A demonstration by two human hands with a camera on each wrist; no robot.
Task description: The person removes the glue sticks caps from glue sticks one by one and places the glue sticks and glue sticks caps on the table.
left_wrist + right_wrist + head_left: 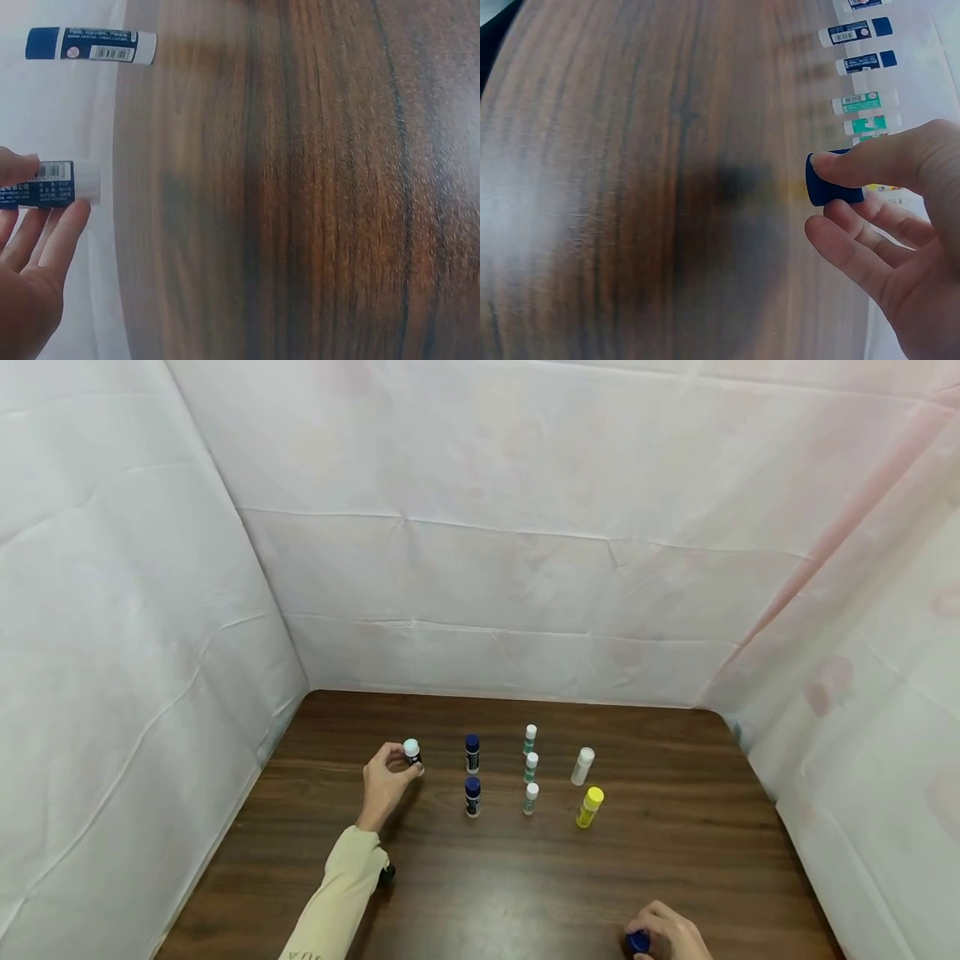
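Navy-labelled glue stick (416,761): it is at the far left part of the table (555,877), just left of the farther of two blue-capped glue sticks (472,799); its top looks pale, and I cannot tell whether its base touches the table.
Left hand (384,787): thumb and fingers are closed on this stick from two sides, in a pinch.
Right hand (670,933): it is at the near right; thumb and fingers pinch a dark-blue cap (831,180), while the other fingers are looser.
Middle column: three white-capped sticks with green labels (531,768) stand one behind another.
Right column: a white stick (582,768) stands behind a yellow glue stick (589,808).
Surroundings: white cloth (487,577) hangs behind the table and at both sides.
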